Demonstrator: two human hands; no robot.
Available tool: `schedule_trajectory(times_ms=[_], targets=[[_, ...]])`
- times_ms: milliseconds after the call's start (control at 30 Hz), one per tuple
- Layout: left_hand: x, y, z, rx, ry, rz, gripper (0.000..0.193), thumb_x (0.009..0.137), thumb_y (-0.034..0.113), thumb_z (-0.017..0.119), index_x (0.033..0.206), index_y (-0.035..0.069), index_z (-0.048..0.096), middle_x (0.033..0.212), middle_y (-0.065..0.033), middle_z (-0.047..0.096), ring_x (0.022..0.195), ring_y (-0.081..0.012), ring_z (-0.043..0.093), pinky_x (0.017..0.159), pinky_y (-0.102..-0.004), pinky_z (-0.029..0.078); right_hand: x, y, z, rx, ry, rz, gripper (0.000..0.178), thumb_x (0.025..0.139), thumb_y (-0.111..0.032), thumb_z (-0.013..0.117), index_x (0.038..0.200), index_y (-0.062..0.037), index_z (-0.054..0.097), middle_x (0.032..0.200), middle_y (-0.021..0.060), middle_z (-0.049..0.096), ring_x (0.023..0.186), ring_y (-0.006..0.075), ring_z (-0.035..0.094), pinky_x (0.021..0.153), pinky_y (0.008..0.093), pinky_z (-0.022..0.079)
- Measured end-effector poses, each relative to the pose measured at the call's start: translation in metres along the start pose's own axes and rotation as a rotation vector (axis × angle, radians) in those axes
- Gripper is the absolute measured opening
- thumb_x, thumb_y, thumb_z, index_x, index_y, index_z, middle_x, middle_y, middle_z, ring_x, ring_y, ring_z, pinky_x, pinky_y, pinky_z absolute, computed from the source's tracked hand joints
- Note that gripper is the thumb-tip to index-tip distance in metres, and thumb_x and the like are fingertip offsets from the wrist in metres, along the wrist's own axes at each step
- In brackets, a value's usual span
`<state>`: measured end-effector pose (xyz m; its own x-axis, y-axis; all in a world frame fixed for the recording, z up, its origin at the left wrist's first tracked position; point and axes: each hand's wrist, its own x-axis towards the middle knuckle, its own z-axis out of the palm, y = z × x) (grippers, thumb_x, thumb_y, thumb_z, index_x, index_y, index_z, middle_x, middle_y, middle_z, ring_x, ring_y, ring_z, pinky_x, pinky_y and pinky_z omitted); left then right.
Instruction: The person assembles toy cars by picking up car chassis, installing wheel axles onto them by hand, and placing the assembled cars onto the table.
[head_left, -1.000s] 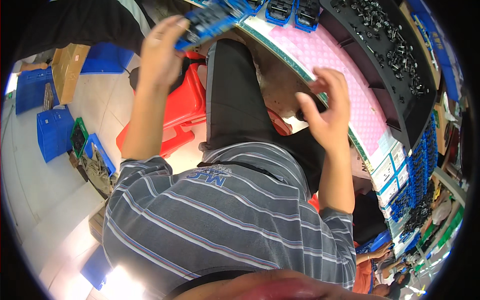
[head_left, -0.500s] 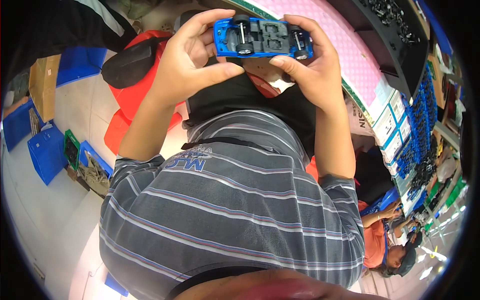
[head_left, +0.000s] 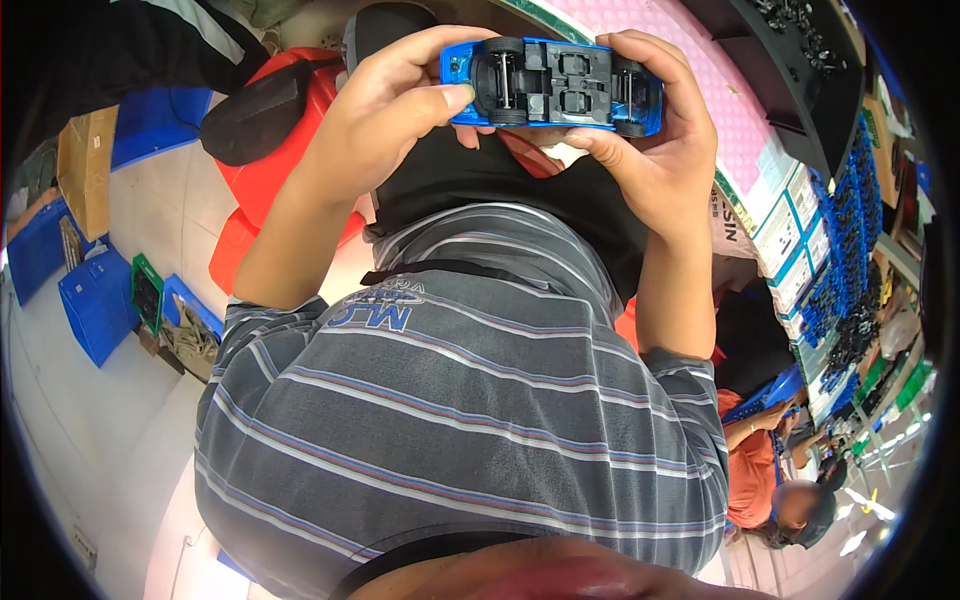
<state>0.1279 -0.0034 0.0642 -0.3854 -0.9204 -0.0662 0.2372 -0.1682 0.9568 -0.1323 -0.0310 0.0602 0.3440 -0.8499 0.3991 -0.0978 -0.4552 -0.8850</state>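
Observation:
A blue toy car (head_left: 560,85) is held up between my two hands, its black underside and wheels facing me. My left hand (head_left: 400,105) is closed on the car's left end, the thumb pressed on the blue edge beside the axle. Around the right end wrap the fingers of my right hand (head_left: 668,135), with the thumb along the car's lower side. The painted top of the car is turned away and hidden.
At the upper right is a table with a pink textured mat (head_left: 680,60). A black tray (head_left: 790,70) of small dark parts stands on it, and rows of blue parts (head_left: 845,230) lie farther along. Red stools (head_left: 255,185) and blue bins (head_left: 98,305) are at the left. A co-worker in orange (head_left: 750,480) sits at the lower right.
The toy car has moved slightly right and down, and its underside now faces me more squarely. My left thumb, earlier away from the car, now presses on its left end.

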Motion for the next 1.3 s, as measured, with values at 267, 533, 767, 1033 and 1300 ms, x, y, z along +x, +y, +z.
schedule_trajectory(times_ms=[267, 533, 767, 1033, 1300], targets=[[-0.003, 0.0, 0.008, 0.128, 0.018, -0.078, 0.055, 0.094, 0.011, 0.056, 0.144, -0.01, 0.044, 0.116, -0.0172, 0.067, 0.095, -0.0199, 0.067, 0.075, -0.0301, 0.056, -0.003, 0.001, 0.001, 0.005, -0.001, 0.016, 0.072, 0.066, -0.013, 0.094, 0.128, 0.0009, 0.061, 0.122, 0.0119, 0.059, 0.114, 0.0233, 0.06, 0.099, 0.0331, 0.048], [0.0, 0.003, 0.013, 0.466, 0.104, 0.196, 0.074, 0.071, -0.005, 0.085, 0.136, -0.004, 0.052, 0.124, -0.0112, 0.057, 0.11, -0.0156, 0.061, 0.091, -0.0297, 0.052, 0.006, -0.004, 0.004, 0.029, -0.025, 0.062, 0.072, 0.065, -0.013, 0.094, 0.128, 0.0005, 0.061, 0.127, 0.0137, 0.059, 0.116, 0.0248, 0.061, 0.1, 0.0341, 0.049], [0.004, 0.015, -0.018, 0.752, 0.219, 0.297, 0.066, 0.07, 0.001, 0.089, 0.128, -0.008, 0.059, 0.117, -0.0143, 0.065, 0.107, -0.0179, 0.065, 0.094, -0.0306, 0.052, 0.026, -0.006, 0.015, 0.004, 0.008, 0.125, 0.087, 0.064, -0.017, 0.095, 0.139, -0.003, 0.054, 0.136, 0.0163, 0.056, 0.112, 0.0272, 0.064, 0.094, 0.0371, 0.053], [0.026, 0.048, -0.154, 0.552, 0.939, 0.402, 0.038, 0.083, 0.015, 0.084, 0.112, -0.004, 0.068, 0.084, -0.0005, 0.066, 0.069, -0.0054, 0.055, 0.063, -0.0208, 0.042, 0.015, 0.076, -0.05, -0.747, 0.147, 0.051, 0.042, 0.084, -0.014, 0.081, 0.119, 0.0003, 0.065, 0.104, 0.0147, 0.068, 0.093, 0.0258, 0.067, 0.082, 0.0355, 0.054], [0.095, 0.059, -0.356, 0.527, 1.267, 0.419, 0.036, 0.073, 0.026, 0.093, 0.087, -0.001, 0.073, 0.074, 0.0008, 0.063, 0.063, -0.0075, 0.055, 0.059, -0.0231, 0.042, 0.024, 0.077, -0.046, -0.78, 0.229, 0.188, 0.024, 0.087, -0.005, 0.072, 0.111, 0.0004, 0.068, 0.092, 0.0132, 0.064, 0.08, 0.0259, 0.062, 0.073, 0.0346, 0.052]])
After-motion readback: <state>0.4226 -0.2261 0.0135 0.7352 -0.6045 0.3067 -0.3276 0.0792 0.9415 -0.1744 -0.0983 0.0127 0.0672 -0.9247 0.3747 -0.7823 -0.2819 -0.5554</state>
